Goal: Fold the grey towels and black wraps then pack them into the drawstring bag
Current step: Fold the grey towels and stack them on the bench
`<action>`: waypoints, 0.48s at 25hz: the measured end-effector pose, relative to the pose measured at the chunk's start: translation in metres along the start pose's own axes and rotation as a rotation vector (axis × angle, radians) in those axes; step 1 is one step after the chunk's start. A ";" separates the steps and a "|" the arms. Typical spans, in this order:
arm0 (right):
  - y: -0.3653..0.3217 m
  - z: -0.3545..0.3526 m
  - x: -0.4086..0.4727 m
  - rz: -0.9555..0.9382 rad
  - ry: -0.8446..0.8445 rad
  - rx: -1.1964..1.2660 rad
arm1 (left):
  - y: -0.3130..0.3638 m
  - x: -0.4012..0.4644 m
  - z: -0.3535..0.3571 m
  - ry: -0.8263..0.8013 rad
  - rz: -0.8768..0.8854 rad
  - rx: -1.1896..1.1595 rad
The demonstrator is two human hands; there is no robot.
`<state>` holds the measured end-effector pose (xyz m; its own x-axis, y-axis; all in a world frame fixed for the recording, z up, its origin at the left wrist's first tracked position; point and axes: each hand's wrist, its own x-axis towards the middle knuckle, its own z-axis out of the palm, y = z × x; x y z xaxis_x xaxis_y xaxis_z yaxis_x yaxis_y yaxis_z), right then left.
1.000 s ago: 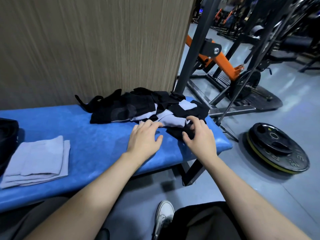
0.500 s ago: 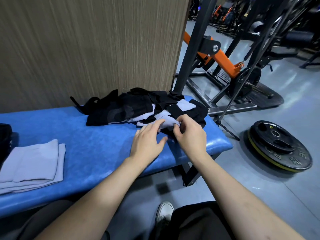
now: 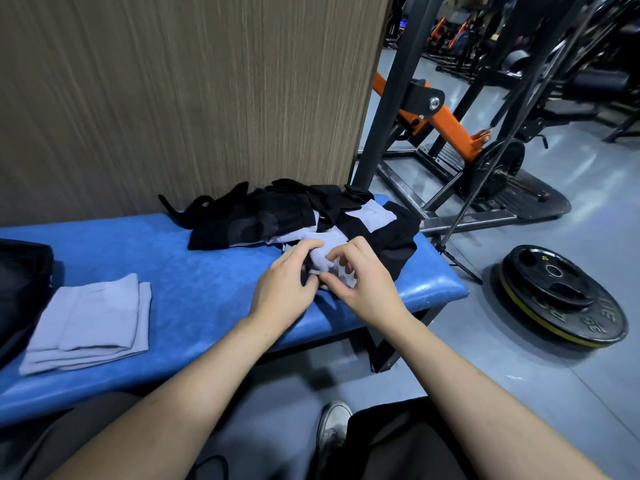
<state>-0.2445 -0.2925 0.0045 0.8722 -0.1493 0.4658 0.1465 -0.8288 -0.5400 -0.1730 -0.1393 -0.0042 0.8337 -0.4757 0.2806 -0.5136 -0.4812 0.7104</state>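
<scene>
Just right of the frame's centre, the left hand (image 3: pixel 280 289) and the right hand (image 3: pixel 363 285) meet over a crumpled pale grey cloth towel (image 3: pixel 320 259), each with fingers and thumb curled and pinching its bunched fabric, so both hands hold the same towel close together. That towel comes out of the near edge of a tangled heap of black fabric wraps (image 3: pixel 249 220), mixed with more pale grey cloth, which lies at the right end of a long blue padded bench (image 3: pixel 180 265). The heap reaches close to the bench's rounded right end and to its far edge, where a brown wood-grain wall panel (image 3: pixel 173 98) rises right behind it. Toward the lower left of the frame a neat stack of folded grey towels (image 3: pixel 90 320) lies flat on the bench, its near edge close to the front edge of the padding. Between this stack and the hands a broad stretch of blue padding lies bare. At the far left edge, a black fabric bag (image 3: pixel 20 282) shows only in part, just beside the folded stack. Right of the bench, on the grey floor, a black round weight plate (image 3: pixel 561 292) lies flat, well apart from the hands.
</scene>
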 end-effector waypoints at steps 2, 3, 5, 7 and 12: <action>0.004 0.007 -0.001 0.052 -0.126 -0.038 | -0.008 -0.002 -0.009 0.026 0.013 0.008; 0.008 0.010 -0.002 0.061 -0.171 -0.082 | -0.010 -0.003 -0.014 0.036 0.017 0.002; 0.015 0.015 -0.003 0.052 -0.198 -0.190 | -0.012 -0.006 -0.024 0.044 0.029 -0.010; 0.016 0.016 -0.005 0.053 -0.184 -0.270 | -0.012 -0.009 -0.036 0.078 0.065 -0.018; 0.006 0.016 -0.003 -0.021 -0.094 -0.394 | -0.017 -0.016 -0.077 0.311 0.307 0.192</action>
<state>-0.2389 -0.2883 -0.0114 0.9126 -0.0955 0.3975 -0.0095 -0.9770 -0.2130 -0.1618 -0.0672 0.0289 0.6439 -0.3880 0.6595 -0.7493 -0.4943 0.4408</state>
